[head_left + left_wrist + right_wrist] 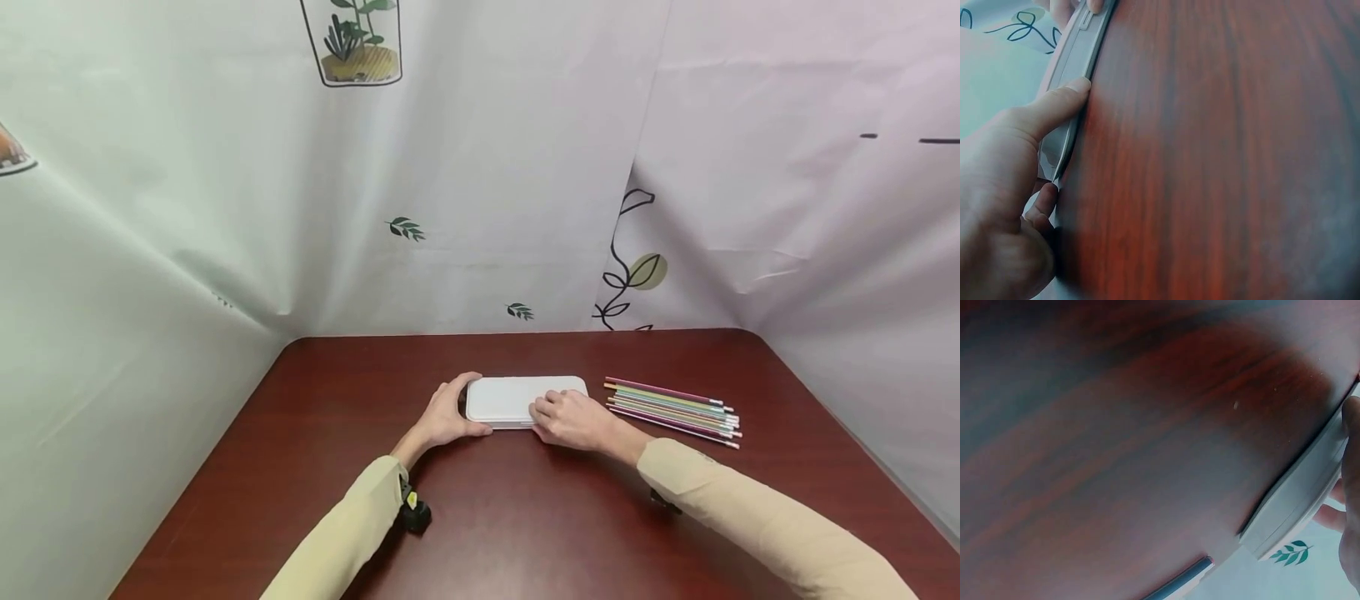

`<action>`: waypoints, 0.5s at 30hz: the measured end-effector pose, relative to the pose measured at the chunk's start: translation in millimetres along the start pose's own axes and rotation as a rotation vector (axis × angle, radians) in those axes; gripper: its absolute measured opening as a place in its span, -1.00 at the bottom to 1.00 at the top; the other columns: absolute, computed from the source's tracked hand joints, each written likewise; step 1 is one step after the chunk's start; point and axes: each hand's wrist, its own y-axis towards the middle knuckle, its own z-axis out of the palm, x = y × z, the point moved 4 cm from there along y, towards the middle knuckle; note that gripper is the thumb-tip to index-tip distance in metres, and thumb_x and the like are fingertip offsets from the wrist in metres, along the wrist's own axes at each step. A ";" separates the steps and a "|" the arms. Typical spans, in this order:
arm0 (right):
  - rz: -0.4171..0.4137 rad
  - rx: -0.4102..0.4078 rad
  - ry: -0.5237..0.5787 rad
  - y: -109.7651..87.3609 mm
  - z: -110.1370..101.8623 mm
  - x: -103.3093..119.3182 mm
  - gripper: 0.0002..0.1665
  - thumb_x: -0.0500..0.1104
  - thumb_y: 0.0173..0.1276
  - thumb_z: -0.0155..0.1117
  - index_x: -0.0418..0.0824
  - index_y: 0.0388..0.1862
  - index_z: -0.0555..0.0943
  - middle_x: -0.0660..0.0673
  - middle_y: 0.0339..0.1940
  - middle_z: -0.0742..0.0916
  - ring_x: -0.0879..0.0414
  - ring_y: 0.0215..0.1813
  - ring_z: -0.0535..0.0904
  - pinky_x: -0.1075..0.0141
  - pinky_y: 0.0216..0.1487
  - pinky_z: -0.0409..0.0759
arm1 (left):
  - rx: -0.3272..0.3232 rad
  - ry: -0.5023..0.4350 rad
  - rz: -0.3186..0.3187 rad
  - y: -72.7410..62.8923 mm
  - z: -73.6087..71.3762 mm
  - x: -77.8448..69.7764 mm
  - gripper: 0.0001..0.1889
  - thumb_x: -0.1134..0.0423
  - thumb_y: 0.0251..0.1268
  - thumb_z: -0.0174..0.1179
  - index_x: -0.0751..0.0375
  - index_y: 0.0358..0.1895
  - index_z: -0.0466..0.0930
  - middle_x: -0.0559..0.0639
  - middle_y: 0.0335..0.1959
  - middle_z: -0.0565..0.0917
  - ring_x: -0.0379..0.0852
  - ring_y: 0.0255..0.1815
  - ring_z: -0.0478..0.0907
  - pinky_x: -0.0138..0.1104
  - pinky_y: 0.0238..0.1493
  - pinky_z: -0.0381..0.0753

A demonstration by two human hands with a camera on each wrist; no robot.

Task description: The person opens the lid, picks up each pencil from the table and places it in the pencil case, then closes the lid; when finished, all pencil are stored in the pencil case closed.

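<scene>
A flat white pencil case (510,398) with rounded corners lies on the table, its lid down. My left hand (438,417) grips the left end, with the thumb along the front side and the fingers around the back corner. At the front right, my right hand (572,419) has its fingers curled over the lid's edge and the thumb low on the front side. A small latch (1086,20) shows on the case's front in the left wrist view, close to the right fingertips. In the right wrist view the right hand (1352,481) covers part of the front side.
Several colored pencils (667,410) lie side by side to the right of the case, near my right forearm. The dark red wooden table (510,517) ends at a white printed curtain (480,167) behind and on both sides.
</scene>
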 end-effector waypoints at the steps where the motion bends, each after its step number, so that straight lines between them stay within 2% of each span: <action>1: 0.002 0.000 0.001 0.3 -0.2 -0.6 -0.70 -0.03 0.29 0.31 -0.28 -0.27 0.67 -0.07 -0.42 0.62 0.05 -0.43 0.54 0.27 -0.51 0.52 | -0.002 -0.001 0.001 0.5 -0.4 -0.3 -0.03 0.13 -0.31 0.69 0.10 0.35 0.42 -0.03 -0.16 0.59 -0.02 -0.03 0.39 -0.14 -0.02 0.41; 6: 0.004 -0.016 0.015 1.2 -0.2 -1.9 -0.68 -0.02 0.26 0.35 -0.28 -0.26 0.67 -0.07 -0.40 0.64 0.04 -0.41 0.57 0.26 -0.50 0.54 | -0.002 -0.006 -0.008 1.5 -1.8 -0.2 -0.02 0.14 -0.31 0.69 0.11 0.35 0.42 -0.02 -0.17 0.60 -0.02 -0.03 0.40 -0.14 0.00 0.41; 12: 0.002 -0.063 0.017 -1.8 1.5 -1.8 -0.68 -0.05 0.43 0.13 -0.30 -0.27 0.66 -0.08 -0.40 0.64 0.04 -0.40 0.59 0.26 -0.48 0.56 | -0.002 0.007 0.002 2.8 -1.0 0.7 -0.02 0.13 -0.30 0.69 0.12 0.36 0.41 -0.01 -0.15 0.63 -0.03 -0.03 0.41 -0.13 0.01 0.41; 15: 0.031 -0.062 0.058 -2.6 1.6 -2.2 -0.72 -0.06 0.37 0.22 -0.29 -0.26 0.66 -0.08 -0.38 0.65 0.04 -0.38 0.59 0.26 -0.44 0.58 | 0.004 0.014 -0.004 2.8 -0.3 1.7 -0.02 0.13 -0.29 0.69 0.10 0.37 0.41 -0.02 -0.15 0.62 -0.04 -0.03 0.41 -0.14 0.01 0.41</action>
